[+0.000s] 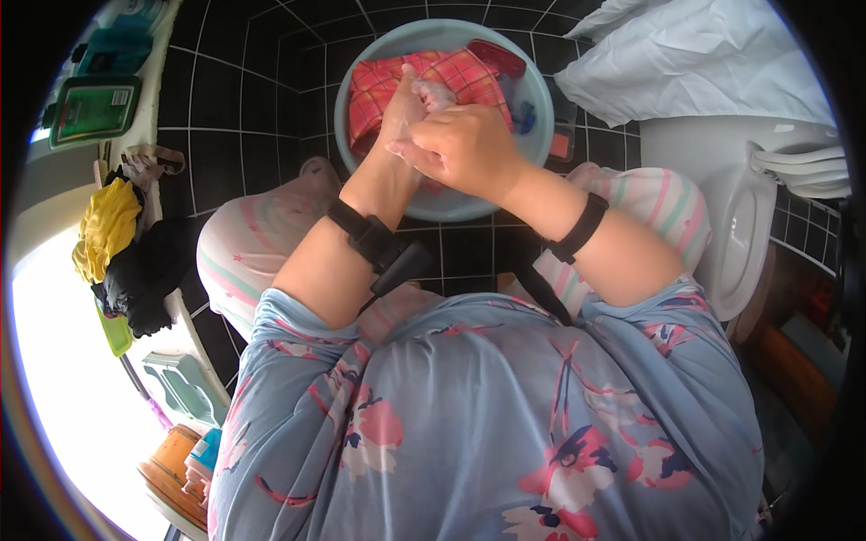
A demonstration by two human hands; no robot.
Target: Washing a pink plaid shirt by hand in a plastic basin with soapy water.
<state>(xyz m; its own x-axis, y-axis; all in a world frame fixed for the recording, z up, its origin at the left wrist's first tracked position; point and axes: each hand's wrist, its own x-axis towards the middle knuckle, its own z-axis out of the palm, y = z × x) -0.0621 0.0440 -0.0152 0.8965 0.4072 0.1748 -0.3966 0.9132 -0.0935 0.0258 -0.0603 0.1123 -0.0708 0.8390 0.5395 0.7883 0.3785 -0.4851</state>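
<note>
A pale blue round basin [542, 108] stands on the floor between my knees. Inside it lies a red plaid cloth [474, 77]. Over the basin my left hand [406, 113] is curled, wet and whitish with suds, around something too hidden to name. My right hand [469, 149] is closed across the left hand and wrist, and its fingertips rest near the left wrist. What its fingers hold, if anything, does not show. Toward the basin's far right side sit a dark red rounded thing [498, 58] and a small blue thing [525, 117].
Dark tiles [216, 90] cover the floor. At right are a white cloth [686, 63] and a white plastic stool-like piece [713, 171]. A small box with an orange-red block [561, 144] sits beside the basin. Along the left ledge are a green bottle [95, 110], yellow cloth [106, 230] and black cloth [144, 279].
</note>
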